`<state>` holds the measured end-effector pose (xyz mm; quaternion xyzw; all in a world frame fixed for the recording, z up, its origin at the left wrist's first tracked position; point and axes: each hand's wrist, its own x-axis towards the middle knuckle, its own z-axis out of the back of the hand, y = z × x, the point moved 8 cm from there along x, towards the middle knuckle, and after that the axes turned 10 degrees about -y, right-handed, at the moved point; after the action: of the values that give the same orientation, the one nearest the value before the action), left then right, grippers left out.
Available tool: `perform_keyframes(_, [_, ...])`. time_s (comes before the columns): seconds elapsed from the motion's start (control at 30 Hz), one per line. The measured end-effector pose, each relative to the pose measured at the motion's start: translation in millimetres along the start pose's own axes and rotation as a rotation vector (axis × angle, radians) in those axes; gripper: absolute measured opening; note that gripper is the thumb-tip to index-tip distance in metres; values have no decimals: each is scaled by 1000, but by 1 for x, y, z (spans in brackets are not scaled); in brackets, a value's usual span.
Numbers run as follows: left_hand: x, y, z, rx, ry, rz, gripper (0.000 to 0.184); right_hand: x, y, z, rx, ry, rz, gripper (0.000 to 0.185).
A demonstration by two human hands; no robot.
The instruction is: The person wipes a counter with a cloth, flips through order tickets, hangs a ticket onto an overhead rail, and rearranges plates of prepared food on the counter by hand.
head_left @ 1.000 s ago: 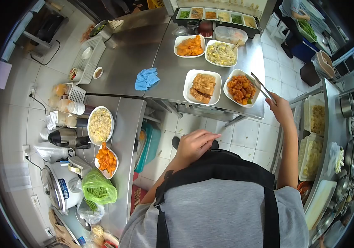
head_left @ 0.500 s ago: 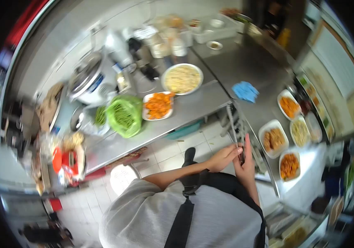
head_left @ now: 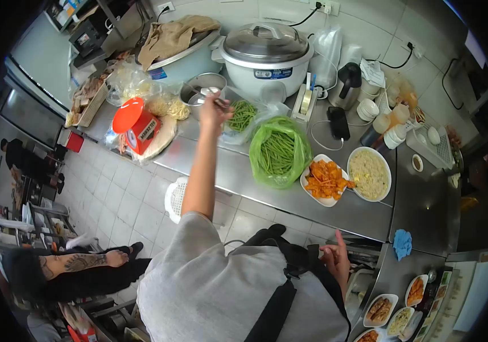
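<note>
My left hand [head_left: 212, 117] reaches over the steel counter, its fingers closed on metal tongs [head_left: 221, 104] at the metal pot [head_left: 187, 93]; most of the tongs is hidden or hard to make out. Beside that hand lie green beans [head_left: 243, 115] in a clear bag, and a green plastic bag [head_left: 279, 152] full of green beans stands closer to me. Low at my right side, my right hand [head_left: 336, 261] holds nothing visible, index finger stretched out and the others partly curled.
A rice cooker [head_left: 269, 65] stands behind the bags. An orange scale [head_left: 140, 126] is at left; a dish of orange food [head_left: 325, 181] and a bowl of fried rice [head_left: 369, 174] at right. A blue cloth [head_left: 402, 244] lies on the side counter. Another person's forearm [head_left: 84, 263] shows lower left.
My view has swung left. Both hands were together at the tongs; now my left hand has carried them to the pot, and my right hand has let go.
</note>
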<state>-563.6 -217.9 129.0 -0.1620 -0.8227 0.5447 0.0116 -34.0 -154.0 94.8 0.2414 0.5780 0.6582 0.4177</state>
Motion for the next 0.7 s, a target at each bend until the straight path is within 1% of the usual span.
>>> perform_keyframes(0.03, [38, 5, 18, -17, -7, 58, 42, 8, 4, -9, -25, 36, 9, 55])
perform_keyframes(0.07, [77, 10, 41, 64, -7, 55, 42, 18, 8, -17, -46, 54, 13, 53])
perform_keyframes(0.1, [101, 5, 41, 152, 20, 61, 42, 25, 10, -20, -61, 46, 9, 52])
perform_keyframes(0.13, [118, 0, 48, 293, -23, 13, 43, 32, 15, -25, -84, 39, 92, 51])
perform_keyframes(0.17, [140, 2, 52, 329, 19, 21, 45, 37, 22, -26, -113, 0, 160, 49])
perform_keyframes(0.23, [157, 6, 42, 287, 272, 93, 61, 42, 36, -23, -148, -53, 91, 48])
perform_keyframes(0.27, [172, 5, 45, 345, 193, 104, 63, 44, 41, -19, -150, -102, 97, 46])
perform_keyframes(0.3, [184, 8, 48, 274, 211, 242, 55, 44, 42, -15, -158, -141, 109, 45])
perform_keyframes(0.33, [250, 21, 77, 296, 235, 342, 50, 41, 40, -11, -176, -192, 119, 43])
perform_keyframes(0.4, [221, -12, 67, 665, 16, -92, 51, 40, 36, -4, -230, -236, 160, 40])
perform_keyframes(0.43, [206, -25, 65, 931, -169, -42, 53, 37, 32, 8, -224, -300, 175, 38])
perform_keyframes(0.47, [173, -48, 39, 1255, -279, -130, 58, 35, 29, 16, -223, -347, 195, 36])
perform_keyframes(0.5, [156, -62, 16, 1291, -353, -452, 58, 30, 27, 25, -222, -380, 213, 35])
perform_keyframes(0.53, [132, -74, -7, 1299, -435, -774, 57, 24, 27, 44, -199, -451, 176, 30])
perform_keyframes(0.63, [64, -61, -106, 979, -75, -1072, 54, 1, 15, 117, -338, -681, 102, 26])
perform_keyframes(0.67, [34, -50, -138, 925, -18, -854, 49, -10, 11, 150, -265, -781, 82, 25])
perform_keyframes(0.7, [7, -40, -166, 850, 82, -746, 45, -25, 8, 186, -194, -879, 64, 25])
